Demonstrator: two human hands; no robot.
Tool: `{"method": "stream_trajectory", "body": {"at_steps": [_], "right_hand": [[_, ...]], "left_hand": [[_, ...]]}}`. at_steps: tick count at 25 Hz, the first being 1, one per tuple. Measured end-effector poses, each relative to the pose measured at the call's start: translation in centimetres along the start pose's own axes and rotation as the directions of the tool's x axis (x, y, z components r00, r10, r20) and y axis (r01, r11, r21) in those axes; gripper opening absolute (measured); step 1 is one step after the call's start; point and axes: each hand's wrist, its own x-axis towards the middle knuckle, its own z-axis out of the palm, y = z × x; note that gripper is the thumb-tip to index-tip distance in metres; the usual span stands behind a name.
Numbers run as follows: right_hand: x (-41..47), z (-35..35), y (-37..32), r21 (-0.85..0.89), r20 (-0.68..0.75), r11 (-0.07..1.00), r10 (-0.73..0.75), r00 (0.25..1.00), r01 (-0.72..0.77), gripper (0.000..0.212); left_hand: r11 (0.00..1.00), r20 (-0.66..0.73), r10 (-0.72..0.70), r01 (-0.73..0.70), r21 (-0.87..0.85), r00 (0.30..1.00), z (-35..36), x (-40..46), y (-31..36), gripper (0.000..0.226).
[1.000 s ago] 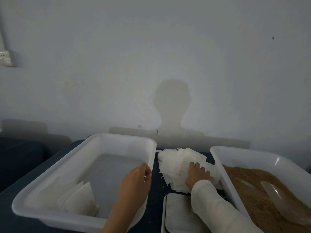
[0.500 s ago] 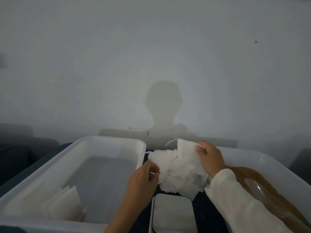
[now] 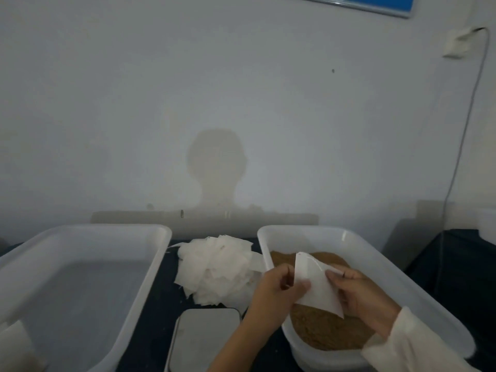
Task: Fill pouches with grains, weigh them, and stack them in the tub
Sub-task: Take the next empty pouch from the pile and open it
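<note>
I hold one white pouch (image 3: 316,285) above the right tub (image 3: 381,267), which holds brown grains (image 3: 327,331). My left hand (image 3: 273,294) pinches the pouch's left edge. My right hand (image 3: 359,291) grips its right side, the sleeve white. A heap of empty white pouches (image 3: 217,267) lies on the dark table between the tubs. The scale (image 3: 204,336), a pale flat plate, sits in front of that heap. The left tub (image 3: 88,264) is white, with white pouches (image 3: 14,342) at its near left corner.
A grey wall stands close behind the table and carries my shadow. A cable (image 3: 461,135) hangs down the wall at the right from a socket (image 3: 456,44). A dark covered surface (image 3: 456,264) lies right of the right tub.
My right hand lifted a pouch off the heap and carried it right, over the grain tub. My left hand left the left tub's rim and took the pouch's other edge. The camera view turned right.
</note>
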Motion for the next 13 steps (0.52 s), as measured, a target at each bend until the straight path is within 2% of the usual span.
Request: {"method": "stream_trajectory", "body": {"at_steps": [1, 2, 3, 4, 6, 7, 9, 11, 13], "right_hand": [[-0.2, -0.8, 0.4, -0.164, -0.056, 0.986, -0.032, 0.998, 0.022, 0.015], [-0.3, -1.4, 0.8, -0.371, -0.126, 0.927, -0.116, 0.985, 0.062, 0.009], [-0.5, -1.7, 1.1, -0.543, -0.180, 0.833, -0.239, 0.954, 0.107, 0.009], [-0.9, -1.6, 1.1, -0.630, -0.214, 0.759, -0.374, 0.902, 0.165, 0.012], [-1.7, -1.2, 0.7, -0.600, -0.207, 0.733, -0.529, 0.823, 0.321, 0.010], [-2.0, -0.9, 0.4, -0.561, -0.164, 0.743, -0.532, 0.831, 0.365, 0.011], [-2.3, -0.4, 0.3, -0.424, -0.061, 0.832, -0.420, 0.906, 0.357, 0.029], [-2.2, -0.1, 0.8, -0.268, -0.016, 0.915, -0.317, 0.948, 0.301, 0.030], [-1.9, -0.1, 1.2, -0.173, -0.016, 0.953, -0.256, 0.967, 0.250, 0.026]], "left_hand": [[0.999, 0.012, -0.006, 0.005, 0.044, 1.000, 1.0, 0.4, -0.4, 0.003], [0.995, 0.013, -0.013, 0.011, 0.102, 1.000, 1.9, 0.8, -0.8, 0.005], [0.987, 0.008, -0.021, 0.020, 0.158, 1.000, 2.5, 1.2, -1.2, 0.006], [0.981, 0.008, -0.033, 0.031, 0.192, 0.999, 3.0, 1.6, -1.5, 0.007], [0.979, 0.021, -0.066, 0.061, 0.197, 0.998, 3.9, 2.5, -2.0, 0.007], [0.979, 0.032, -0.075, 0.067, 0.191, 0.997, 4.1, 2.8, -2.1, 0.006], [0.986, 0.109, -0.022, 0.003, 0.167, 0.994, 4.3, 3.3, -2.2, 0.007], [0.993, 0.271, 0.051, -0.079, 0.092, 0.961, 4.5, 3.3, -2.3, 0.013], [1.000, 0.324, 0.027, -0.029, 0.003, 0.946, 4.5, 3.2, -2.4, 0.018]]}}
